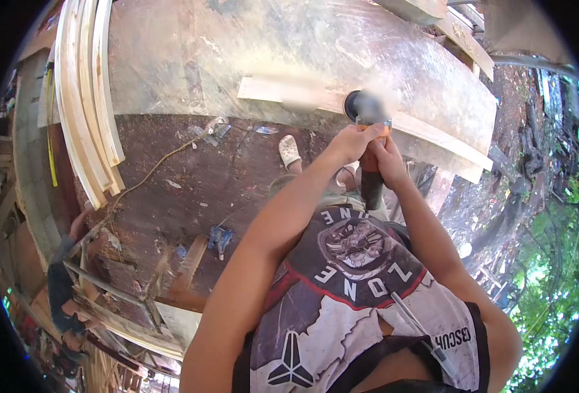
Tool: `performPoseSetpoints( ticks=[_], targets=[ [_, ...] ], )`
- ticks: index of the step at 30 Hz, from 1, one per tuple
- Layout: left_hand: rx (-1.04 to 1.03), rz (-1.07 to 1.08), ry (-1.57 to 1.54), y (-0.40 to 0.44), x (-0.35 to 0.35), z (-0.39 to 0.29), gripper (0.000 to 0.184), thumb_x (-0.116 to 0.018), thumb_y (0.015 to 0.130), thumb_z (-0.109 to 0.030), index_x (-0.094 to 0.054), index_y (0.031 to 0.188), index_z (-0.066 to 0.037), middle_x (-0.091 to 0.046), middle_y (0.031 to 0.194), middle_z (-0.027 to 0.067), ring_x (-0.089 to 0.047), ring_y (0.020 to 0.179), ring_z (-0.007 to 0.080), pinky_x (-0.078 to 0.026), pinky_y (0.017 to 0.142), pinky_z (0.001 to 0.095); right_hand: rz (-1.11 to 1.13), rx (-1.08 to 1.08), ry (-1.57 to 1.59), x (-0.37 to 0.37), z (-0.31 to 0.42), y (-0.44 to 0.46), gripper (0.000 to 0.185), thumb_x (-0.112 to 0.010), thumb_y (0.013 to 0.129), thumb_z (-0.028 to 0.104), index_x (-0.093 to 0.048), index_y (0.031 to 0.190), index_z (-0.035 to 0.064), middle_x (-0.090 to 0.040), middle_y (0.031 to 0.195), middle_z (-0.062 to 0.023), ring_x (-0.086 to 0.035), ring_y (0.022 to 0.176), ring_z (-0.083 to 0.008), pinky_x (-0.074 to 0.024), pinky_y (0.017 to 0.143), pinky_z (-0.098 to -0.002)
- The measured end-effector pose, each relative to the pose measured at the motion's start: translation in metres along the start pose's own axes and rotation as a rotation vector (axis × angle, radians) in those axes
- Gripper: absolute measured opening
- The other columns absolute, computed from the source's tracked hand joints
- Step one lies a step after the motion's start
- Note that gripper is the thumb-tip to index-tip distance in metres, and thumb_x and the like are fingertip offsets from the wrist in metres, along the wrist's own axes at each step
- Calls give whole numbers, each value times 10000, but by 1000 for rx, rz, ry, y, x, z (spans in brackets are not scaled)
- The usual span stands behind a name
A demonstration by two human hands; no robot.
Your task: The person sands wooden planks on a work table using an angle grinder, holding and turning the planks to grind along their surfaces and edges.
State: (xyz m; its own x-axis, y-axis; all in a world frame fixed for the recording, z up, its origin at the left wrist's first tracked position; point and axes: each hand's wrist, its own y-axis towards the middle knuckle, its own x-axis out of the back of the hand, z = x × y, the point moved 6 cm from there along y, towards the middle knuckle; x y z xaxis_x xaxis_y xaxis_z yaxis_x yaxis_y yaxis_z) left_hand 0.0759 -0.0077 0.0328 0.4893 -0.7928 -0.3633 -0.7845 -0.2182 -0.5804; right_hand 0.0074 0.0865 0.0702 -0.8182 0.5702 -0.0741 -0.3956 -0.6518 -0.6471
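My left hand (353,144) is closed around the front of an angle grinder (371,185), next to its orange collar. Just behind it, my right hand (387,164) wraps the grinder's body. The grinder's dark round head (361,105) is over a long pale wooden board (437,139), touching it or very near; a blur hides the exact contact. That board lies along the near edge of a large worn worktable (191,46).
Several long wooden strips (86,85) overhang the table's left end. A co-worker (63,288) is at the lower left, one hand near the strip ends. A cord (165,157) crosses the littered ground. More timber (463,42) lies at upper right.
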Motion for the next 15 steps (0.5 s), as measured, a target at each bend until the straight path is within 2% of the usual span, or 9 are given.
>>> performPoseSetpoints(
  ticks=[2,4,5,6,8,11,14,15],
  targets=[
    [-19,-66,50,-12,11,1,626,-599,963,-589,-726,1148,-5,-709,962,88,-658,898,162,-513,795,321,6,-32,-3,-11,2,-1,359,-615,1004,252,-513,1255,16,-623,987,-24,-589,824,-84,-504,713,-260],
    [15,-132,-21,-38,35,-9,616,-603,965,-576,-721,1167,-6,-713,997,90,-662,910,168,-515,797,324,65,-60,-151,-32,4,9,377,-620,997,258,-518,1260,8,-627,996,-30,-592,843,-92,-508,731,-269],
    [-16,-189,-95,-61,45,-26,669,-582,960,-606,-717,1158,18,-733,1077,145,-681,942,226,-515,872,355,48,13,-238,-49,12,16,418,-635,983,267,-524,1277,-9,-651,1050,-55,-617,906,-121,-519,787,-299],
    [-13,-191,-92,-66,58,-22,669,-582,960,-606,-717,1158,18,-733,1077,145,-681,942,226,-515,872,355,50,11,-233,-64,15,23,418,-635,983,267,-524,1277,-9,-651,1050,-55,-617,906,-121,-519,787,-299],
    [-153,-287,-205,-73,93,-24,624,-584,984,-562,-708,1155,25,-728,1048,121,-688,939,212,-538,823,332,223,109,-283,-105,28,37,464,-650,966,271,-523,1302,-23,-672,1112,-97,-645,969,-166,-522,845,-326],
    [-74,-380,-351,-93,130,-24,598,-579,986,-561,-706,1131,5,-719,997,118,-700,897,196,-560,754,311,328,76,-362,-158,49,45,479,-649,959,285,-533,1312,-18,-683,1136,-125,-663,997,-195,-522,869,-336],
    [-108,-461,-316,-111,164,-25,619,-570,974,-596,-692,1131,-10,-709,950,121,-709,843,179,-572,713,304,348,125,-473,-191,59,52,464,-656,947,304,-562,1284,0,-690,1105,-124,-669,973,-197,-523,854,-333],
    [-56,-469,-291,-118,172,-23,650,-543,969,-630,-689,1137,-19,-711,943,122,-713,787,184,-576,685,309,382,115,-440,-205,64,52,421,-656,943,309,-599,1230,6,-699,1063,-114,-671,944,-187,-523,831,-334]
  ],
)
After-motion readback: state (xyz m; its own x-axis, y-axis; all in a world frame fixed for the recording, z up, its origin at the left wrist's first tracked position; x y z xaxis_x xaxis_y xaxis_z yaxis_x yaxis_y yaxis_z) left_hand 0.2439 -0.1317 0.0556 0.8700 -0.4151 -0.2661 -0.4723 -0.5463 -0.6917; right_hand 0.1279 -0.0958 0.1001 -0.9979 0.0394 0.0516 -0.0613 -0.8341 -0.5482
